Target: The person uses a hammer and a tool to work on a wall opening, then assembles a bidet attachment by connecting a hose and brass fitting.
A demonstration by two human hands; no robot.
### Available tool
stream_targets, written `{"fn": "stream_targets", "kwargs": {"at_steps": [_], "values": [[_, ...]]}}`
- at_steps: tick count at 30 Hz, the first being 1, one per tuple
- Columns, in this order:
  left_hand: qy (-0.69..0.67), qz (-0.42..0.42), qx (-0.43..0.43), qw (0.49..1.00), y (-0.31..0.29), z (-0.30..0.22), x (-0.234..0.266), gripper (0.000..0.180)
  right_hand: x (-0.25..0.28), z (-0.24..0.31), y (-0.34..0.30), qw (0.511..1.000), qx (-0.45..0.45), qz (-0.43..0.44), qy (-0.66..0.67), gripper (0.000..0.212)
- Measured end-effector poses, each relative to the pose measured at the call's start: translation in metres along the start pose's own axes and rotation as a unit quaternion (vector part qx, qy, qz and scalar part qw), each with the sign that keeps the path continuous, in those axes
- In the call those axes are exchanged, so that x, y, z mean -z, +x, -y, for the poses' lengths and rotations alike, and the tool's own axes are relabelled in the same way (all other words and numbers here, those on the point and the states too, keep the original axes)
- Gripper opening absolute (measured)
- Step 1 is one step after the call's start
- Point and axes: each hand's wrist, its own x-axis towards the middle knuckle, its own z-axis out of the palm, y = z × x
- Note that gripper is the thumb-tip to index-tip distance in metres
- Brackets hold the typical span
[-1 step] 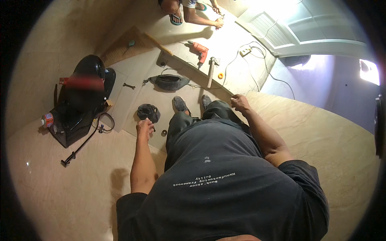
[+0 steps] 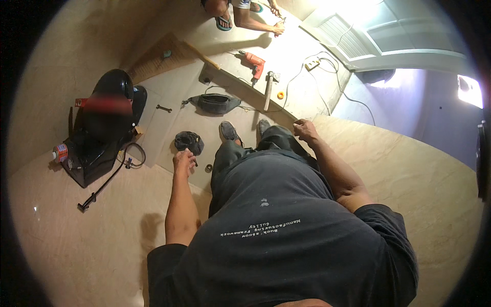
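Observation:
My left hand (image 2: pixel 182 161) is closed at the near edge of a crumpled black cloth item (image 2: pixel 189 141) that looks like a cap; its fingertips overlap the cloth. A short dark strip hangs beside those fingers. Past my right knee, my right hand (image 2: pixel 305 130) is held with fingers curled by the edge of the pale raised slab; whatever may be inside it is hidden. In front of my shoes lies a dark waist bag (image 2: pixel 215 104) with its top gaping. A small wrench (image 2: pixel 164 109) rests on the floor left of the bag.
On the raised slab lie a red drill (image 2: pixel 253 65), a hammer (image 2: pixel 269 89), an orange tape roll (image 2: pixel 281 95) and a corded power strip (image 2: pixel 312 64). Another person's hands (image 2: pixel 277 25) work beyond. At left stand a glossy black moulded object (image 2: pixel 102 138) and a spray can (image 2: pixel 60 153).

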Motion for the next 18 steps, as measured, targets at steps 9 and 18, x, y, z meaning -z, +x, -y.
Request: {"fn": "stream_targets", "kwargs": {"at_steps": [9,18], "values": [[-0.008,-0.026,-0.011,1.0,-0.003,0.0,-0.019,0.023,0.025,-0.021,0.015,0.999,-0.006,0.002,-0.031,0.037],[0.075,-0.011,0.003,0.997,-0.044,0.03,-0.09,0.026,0.101,-0.078,0.094,1.0,0.002,-0.03,-0.004,0.039]]}}
